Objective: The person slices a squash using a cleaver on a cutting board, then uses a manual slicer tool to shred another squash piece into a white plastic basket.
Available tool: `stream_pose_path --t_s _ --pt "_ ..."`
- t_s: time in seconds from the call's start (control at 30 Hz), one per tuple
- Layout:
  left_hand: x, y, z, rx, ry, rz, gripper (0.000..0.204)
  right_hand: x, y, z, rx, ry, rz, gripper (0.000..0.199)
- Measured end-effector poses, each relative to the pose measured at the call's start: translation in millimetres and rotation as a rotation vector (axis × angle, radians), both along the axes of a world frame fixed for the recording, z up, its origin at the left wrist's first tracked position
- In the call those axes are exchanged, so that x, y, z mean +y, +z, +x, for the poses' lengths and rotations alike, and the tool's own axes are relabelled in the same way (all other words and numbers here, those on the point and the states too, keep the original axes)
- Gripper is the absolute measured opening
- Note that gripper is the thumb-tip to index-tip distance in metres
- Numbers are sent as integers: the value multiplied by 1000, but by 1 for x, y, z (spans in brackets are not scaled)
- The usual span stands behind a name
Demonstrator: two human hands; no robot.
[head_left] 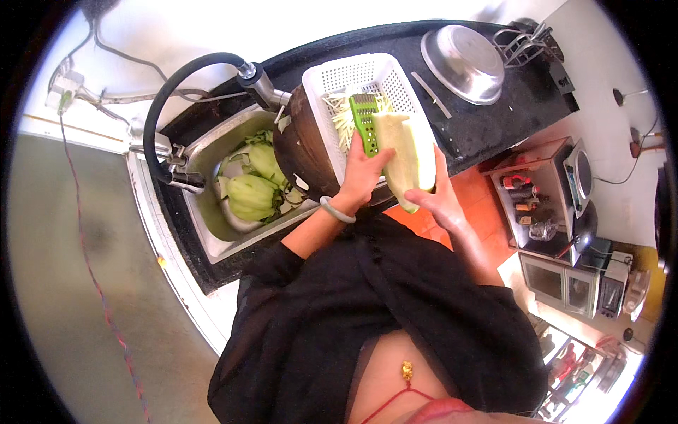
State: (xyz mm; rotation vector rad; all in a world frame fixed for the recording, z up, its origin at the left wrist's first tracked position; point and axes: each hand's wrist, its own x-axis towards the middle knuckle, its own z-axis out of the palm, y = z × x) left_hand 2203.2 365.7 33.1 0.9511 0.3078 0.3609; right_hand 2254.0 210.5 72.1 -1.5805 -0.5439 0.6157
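My left hand [363,174] is closed round the lower end of a flat green hand grater [364,121], its thumb reaching toward the vegetable beside it. With my right hand [439,200] I grip a long, peeled, pale green gourd-like vegetable [404,152] from its right side and lower end. It is held next to the grater, over the near right part of a white perforated plastic basket [325,79]. Thin pale shreds [342,113] lie in the basket, partly hidden by the grater and my left hand.
Left of the basket is a round dark wooden board [300,152], overlapping a metal sink [214,237] with large green vegetable pieces [253,198]. A black hose faucet [157,106] arches over the sink. On the dark counter are a narrow flat strip [431,95] and an upturned metal bowl [462,63].
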Motion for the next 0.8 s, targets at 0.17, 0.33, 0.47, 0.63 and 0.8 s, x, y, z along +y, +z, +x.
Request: stream_pose_path --t_s 0.17,0.33,0.47,0.63,0.8 --pt "0 -8 -2 -42 53 49 54 20 -12 -6 -422 -199 -242 77" --pt "2 -18 -3 -83 69 7 54 38 -15 18 -500 -305 -365 60" --pt "5 -28 4 21 59 -163 53 47 -14 20 -673 -305 -380 58" --pt "5 -37 13 64 45 -308 47 51 -7 9 -782 -241 -544 62" --pt "-5 -40 14 104 42 -178 42 52 0 5 -818 -207 -659 64"
